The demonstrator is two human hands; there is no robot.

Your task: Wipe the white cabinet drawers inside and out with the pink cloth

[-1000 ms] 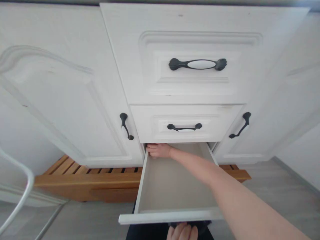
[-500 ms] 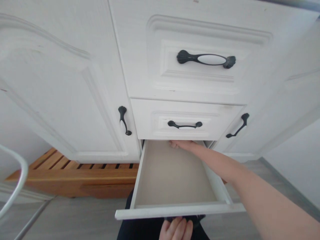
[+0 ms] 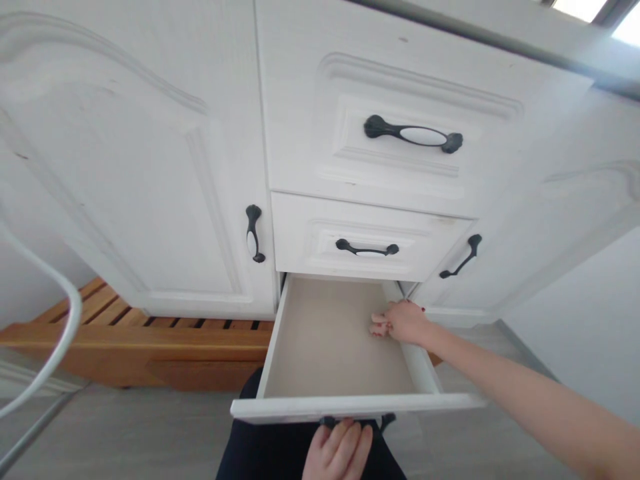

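The bottom drawer (image 3: pixel 274 347) of a white cabinet is pulled out and has a bare beige floor. My left hand (image 3: pixel 340 448) has its fingers curled over the dark drawer handle (image 3: pixel 387 421) at the front. Inside the drawer, near its right wall, is my right hand (image 3: pixel 404 321), reaching in from the right. Its fingers are bent and drawn together, with small red spots at the tips. Whether anything lies within them I cannot make out.
Above are two closed drawers with dark handles (image 3: pixel 367 249). Cabinet doors (image 3: pixel 150 167) stand shut on both sides. A slatted wooden bench (image 3: pixel 165 340) runs below at left. A white curved tube (image 3: pixel 70 320) shows at the left edge. My dark-clad legs (image 3: pixel 250 437) are under the drawer.
My right hand has come forward and to the right, from the back of the drawer to its right side. My left hand stays on the handle. The view has tilted slightly.
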